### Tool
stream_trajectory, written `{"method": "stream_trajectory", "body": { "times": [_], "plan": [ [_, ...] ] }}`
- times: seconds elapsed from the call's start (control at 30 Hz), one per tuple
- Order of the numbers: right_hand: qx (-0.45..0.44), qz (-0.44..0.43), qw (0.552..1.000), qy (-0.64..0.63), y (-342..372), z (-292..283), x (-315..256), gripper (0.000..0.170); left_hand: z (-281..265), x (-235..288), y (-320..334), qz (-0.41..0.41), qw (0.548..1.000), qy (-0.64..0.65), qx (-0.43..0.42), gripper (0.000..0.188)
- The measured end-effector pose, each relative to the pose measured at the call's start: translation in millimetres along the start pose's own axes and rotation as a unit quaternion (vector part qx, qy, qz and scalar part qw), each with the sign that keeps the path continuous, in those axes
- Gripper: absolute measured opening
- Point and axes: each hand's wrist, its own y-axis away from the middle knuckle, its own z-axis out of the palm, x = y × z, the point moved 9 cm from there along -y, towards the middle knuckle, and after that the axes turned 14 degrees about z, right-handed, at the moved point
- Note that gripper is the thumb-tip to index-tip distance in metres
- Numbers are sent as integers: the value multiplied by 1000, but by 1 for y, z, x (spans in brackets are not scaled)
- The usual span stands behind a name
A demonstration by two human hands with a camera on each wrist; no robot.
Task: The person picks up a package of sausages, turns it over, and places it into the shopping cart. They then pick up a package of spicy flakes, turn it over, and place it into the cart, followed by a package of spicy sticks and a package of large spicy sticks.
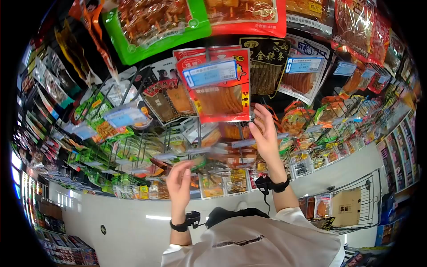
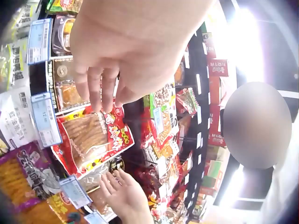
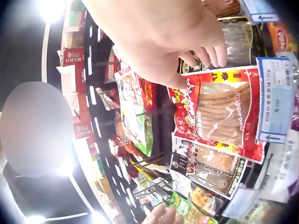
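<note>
A red packet of brown strips [image 1: 222,100] hangs on the rack in front of the person, partly behind a blue-and-white price tag [image 1: 211,73]. The right hand [image 1: 266,133] is raised beside its lower right edge, fingers extended; in the right wrist view, that hand [image 3: 163,46] overlaps the packet's edge [image 3: 219,112]. Lower and to the left, the left hand [image 1: 179,182] has loosely bent fingers and nothing gripped. The left wrist view shows this hand [image 2: 121,60] in front of the red packet [image 2: 93,135], fingertips overlapping its edge.
A black packet [image 1: 264,66] and a silver-edged one [image 1: 304,75] hang to the right, a dark packet [image 1: 171,98] to the left. Larger green [image 1: 155,31] and red bags hang above. Behind the person at right stands a wire cart [image 1: 369,204] holding a cardboard box [image 1: 347,207].
</note>
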Motion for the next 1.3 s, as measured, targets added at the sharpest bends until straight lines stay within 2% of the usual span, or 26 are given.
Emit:
{"method": "stream_trajectory", "body": {
  "times": [0.07, 0.2, 0.3, 0.43, 0.47, 0.6, 0.67, 0.83, 1.03, 1.13, 1.23, 1.27, 1.3],
  "plan": [
    [29, -39, 997, 57, -15, 2, 3, 59, 10, 0, -8, -3, 1000, 11, -1, 20],
    [82, -57, 987, 125, -39, 0, 13, 62, 16, -10, -17, -7, 1000, 22, -3, 19],
    [50, -15, 995, 82, -49, 3, 18, 62, 18, -16, -24, -2, 1000, 9, -18, 19],
    [59, 26, 997, 42, -61, 2, 34, 43, 18, -26, -25, -15, 1000, 16, 3, 19],
    [73, 12, 997, 10, -62, 2, 31, 29, 19, -27, -24, -17, 1000, 19, 0, 19],
    [17, 72, 997, 25, -60, 15, 35, 20, 20, -25, -23, -5, 1000, 8, -15, 19],
    [37, 51, 998, 25, -58, 13, 36, 21, 18, -25, -22, 8, 1000, -3, -17, 18],
    [70, 29, 996, 39, -44, 2, 24, 24, 14, -31, -14, -15, 1000, -2, -1, 18],
    [46, 30, 998, -17, -30, -4, 18, 22, 21, -37, -12, -13, 999, 27, 12, 19],
    [43, 46, 998, -17, -18, -6, 10, 21, 24, -39, -16, 7, 1000, 5, 2, 24],
    [43, 48, 998, -4, -5, -9, 0, 20, 24, -28, -23, 11, 998, -23, 49, 32],
    [42, 45, 998, -8, -3, -9, -5, 19, 25, -32, -22, 13, 999, -34, 34, 43],
    [40, 44, 998, -12, 0, -8, -8, 19, 27, -29, -25, 11, 999, -32, 32, 46]
  ]
}}
